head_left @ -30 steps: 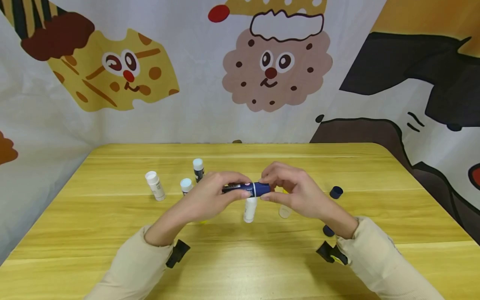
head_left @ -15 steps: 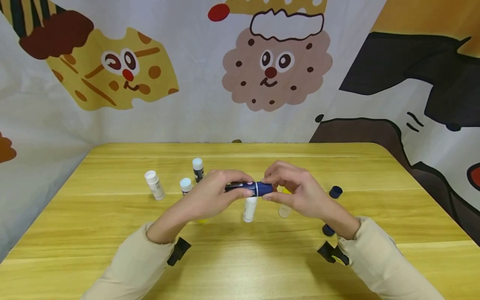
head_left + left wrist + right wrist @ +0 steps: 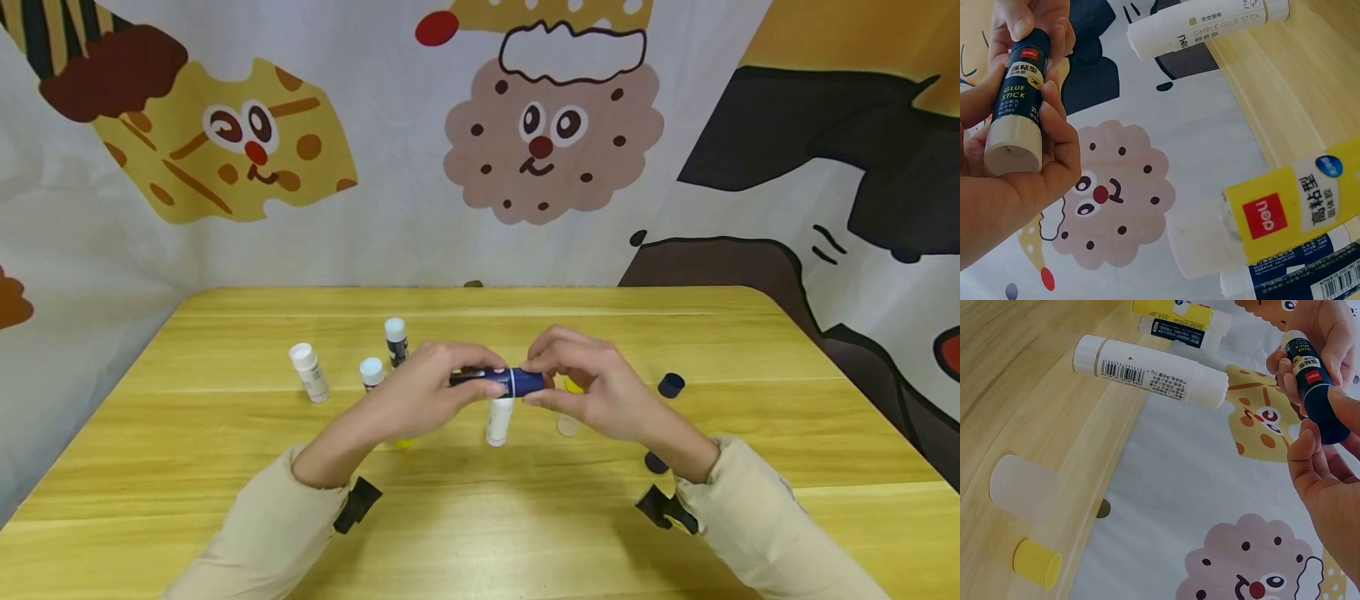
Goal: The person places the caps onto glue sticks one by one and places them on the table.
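Note:
Held level over the middle of the table is a navy glue stick (image 3: 498, 380), its label facing the camera in the left wrist view. My left hand (image 3: 427, 390) grips its body, fingers curled round it, with the pale base poking out below the palm. My right hand (image 3: 588, 382) pinches the navy cap (image 3: 530, 381) at the other end between thumb and fingertips. The cap sits on the stick, meeting the body at a thin white ring. Just beneath the held stick stands a white glue stick (image 3: 498, 425).
Another white stick (image 3: 310, 372) and two dark-bodied sticks (image 3: 397, 340) (image 3: 372, 372) stand to the left. A yellow glue stick (image 3: 1291, 206) is mostly behind my left hand. Loose caps lie right: navy caps (image 3: 671, 384) (image 3: 656, 462), a yellow cap (image 3: 1037, 562) and a pale cap (image 3: 1019, 487).
Both hands and the glue stick have shifted very slightly right since a second ago. The grip looks the same, and the things on the table have not moved.

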Demonstrator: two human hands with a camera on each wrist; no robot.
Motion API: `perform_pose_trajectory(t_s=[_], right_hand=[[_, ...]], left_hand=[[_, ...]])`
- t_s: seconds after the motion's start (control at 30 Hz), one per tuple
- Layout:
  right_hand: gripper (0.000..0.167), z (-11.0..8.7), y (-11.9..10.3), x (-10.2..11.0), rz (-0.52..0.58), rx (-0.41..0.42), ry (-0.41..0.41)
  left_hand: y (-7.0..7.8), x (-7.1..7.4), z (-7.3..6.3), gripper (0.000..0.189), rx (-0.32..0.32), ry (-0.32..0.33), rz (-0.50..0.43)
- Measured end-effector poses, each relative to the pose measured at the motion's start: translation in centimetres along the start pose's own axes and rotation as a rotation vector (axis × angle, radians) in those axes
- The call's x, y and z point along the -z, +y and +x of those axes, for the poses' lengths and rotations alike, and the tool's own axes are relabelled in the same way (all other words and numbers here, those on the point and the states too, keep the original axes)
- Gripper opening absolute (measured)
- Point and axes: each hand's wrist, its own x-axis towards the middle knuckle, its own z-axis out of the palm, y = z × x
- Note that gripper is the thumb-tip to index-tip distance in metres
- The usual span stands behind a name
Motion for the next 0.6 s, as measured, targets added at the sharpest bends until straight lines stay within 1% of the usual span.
perform_pose_trajectory(t_s=[0.2,0.37,0.6], right_hand=[[0.03,-0.17,-0.08,-0.06,-0.03,-0.023,-0.001],[0.029,-0.22,-0.21,-0.12,-0.046,-0.013,0.006],[0.03,-0.33,-0.16,-0.06,-0.086,-0.029,0.004]], left_hand=[[-0.07,-0.09,-0.1,0.023,0.013,-0.012,-0.017],[-0.1,-0.14,-0.11,0.024,0.022,-0.017,-0.02],[-0.22,-0.27,-0.13,0.024,0.023,-0.018,-0.028]])
